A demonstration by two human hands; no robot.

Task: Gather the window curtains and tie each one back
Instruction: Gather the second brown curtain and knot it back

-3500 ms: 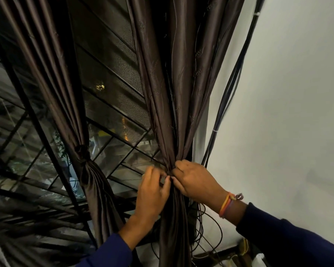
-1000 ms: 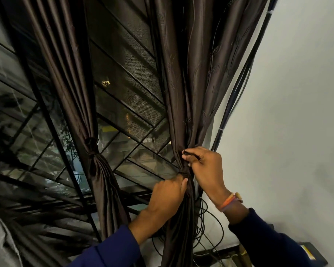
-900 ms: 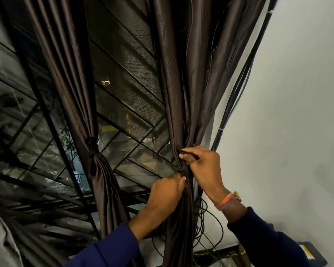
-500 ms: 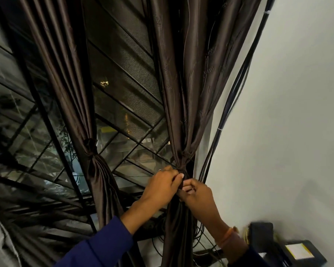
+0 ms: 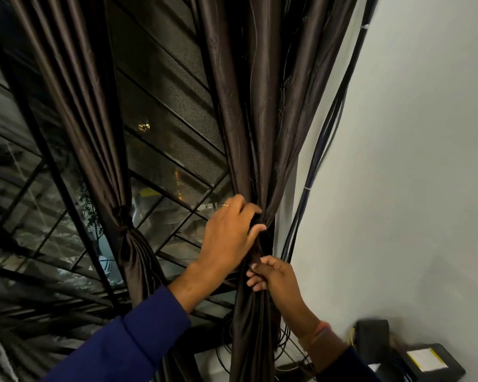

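Two dark brown satin curtains hang in front of a barred window. The left curtain (image 5: pixel 94 111) is bunched and knotted at its waist (image 5: pixel 122 216). The right curtain (image 5: pixel 257 111) is gathered into a narrow bundle beside the wall. My left hand (image 5: pixel 229 238) wraps round that bundle at the gathered waist, with the thumb across the front. Just below it, my right hand (image 5: pixel 273 274) grips the hanging lower part of the same curtain. Whatever ties the bundle is hidden under my left hand.
A bunch of black cables (image 5: pixel 323 150) runs down the white wall (image 5: pixel 414 161) right of the curtain and coils near the floor. A black device with a yellow label (image 5: pixel 425 362) sits at the lower right. Window bars and mesh (image 5: pixel 166 86) stand behind the curtains.
My right hand dropped from above the gathered waist to the curtain below it. My left hand moved up and now wraps round the waist.
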